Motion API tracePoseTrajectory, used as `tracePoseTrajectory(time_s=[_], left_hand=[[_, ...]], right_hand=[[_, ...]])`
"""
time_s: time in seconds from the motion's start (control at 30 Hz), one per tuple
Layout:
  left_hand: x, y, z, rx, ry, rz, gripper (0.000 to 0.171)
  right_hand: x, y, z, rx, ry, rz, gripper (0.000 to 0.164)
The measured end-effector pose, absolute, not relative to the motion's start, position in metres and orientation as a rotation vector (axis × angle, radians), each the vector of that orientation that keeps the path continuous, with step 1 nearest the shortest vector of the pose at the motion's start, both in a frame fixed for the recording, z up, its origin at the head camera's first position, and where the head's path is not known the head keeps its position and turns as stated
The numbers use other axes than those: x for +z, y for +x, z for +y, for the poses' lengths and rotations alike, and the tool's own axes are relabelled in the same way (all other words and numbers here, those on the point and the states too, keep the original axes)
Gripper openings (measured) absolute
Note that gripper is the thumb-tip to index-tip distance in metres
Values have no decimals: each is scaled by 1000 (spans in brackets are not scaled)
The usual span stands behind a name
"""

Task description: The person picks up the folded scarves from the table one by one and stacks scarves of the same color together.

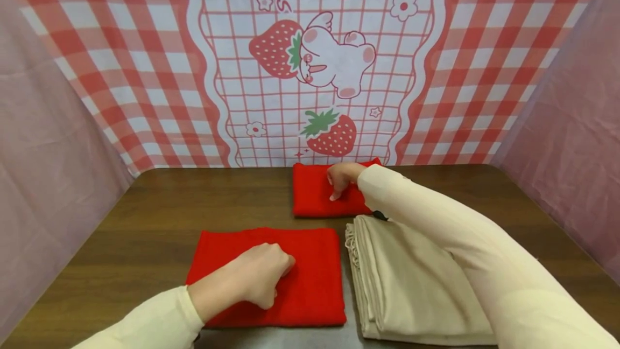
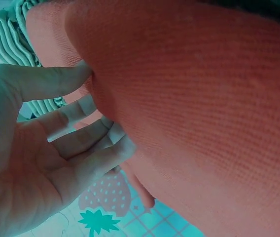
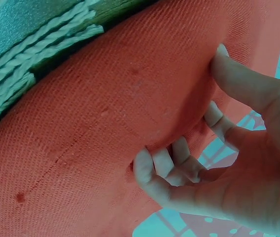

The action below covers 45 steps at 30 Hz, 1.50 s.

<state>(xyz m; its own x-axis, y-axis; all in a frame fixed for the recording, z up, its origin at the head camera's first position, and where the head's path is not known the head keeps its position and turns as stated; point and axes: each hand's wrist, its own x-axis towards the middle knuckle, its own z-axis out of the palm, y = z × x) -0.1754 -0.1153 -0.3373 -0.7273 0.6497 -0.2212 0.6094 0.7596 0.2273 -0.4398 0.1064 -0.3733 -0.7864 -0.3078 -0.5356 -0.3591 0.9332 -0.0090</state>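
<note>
My left hand [image 1: 259,276] is low over a folded red cloth [image 1: 317,284] at the front of the table. Thumb and bent fingertips gather its top layer in the left wrist view, and a soft ridge of fabric [image 2: 179,118] rises against the fingers. Farther back, a second folded red cloth [image 1: 310,190] lies against the backdrop. There my right hand [image 1: 343,176] reaches across and pinches the upper fabric [image 3: 110,118] between thumb and fingers. Both cloths keep their rectangular folds in the head view.
A thick folded beige cloth [image 1: 411,279] with a fringed edge lies front right, beneath my right sleeve [image 1: 465,236]. Brown wood tabletop [image 1: 140,252] shows at left, and a grey surface [image 1: 276,336] along the front. A checked strawberry backdrop [image 1: 232,96] and pink side curtains [image 1: 48,149] enclose the table.
</note>
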Motion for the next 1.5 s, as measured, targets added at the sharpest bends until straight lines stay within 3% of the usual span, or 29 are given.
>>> tracePoseTrajectory(time_s=[0.13,0.27,0.43,0.67,0.73,0.87,0.97,1.2,1.5], left_hand=[[-336,-172,-116,202,981,2679,30],[-335,-169,-117,199,987,2687,31],[-334,-166,-119,201,997,2702,31],[-330,-168,-125,205,947,2704,22],[-328,-171,-125,239,915,2679,23],[-321,-182,-124,326,874,2624,23],[-313,-195,-122,364,858,2614,22],[-301,-233,-123,450,794,2653,21],[-299,-267,-126,718,575,2658,31]], right_hand=[[-418,-483,120,144,-547,2581,46],[-435,-498,120,192,-558,2613,44],[-371,-439,105,44,-498,2544,42],[-366,-435,108,-53,-413,2528,46],[-337,-403,103,-110,-376,2501,42],[-313,-378,107,-260,-285,2503,31],[-302,-370,115,-368,-297,2474,31],[-292,-371,134,-472,-335,2395,50],[-287,-370,155,-531,-302,2391,52]])
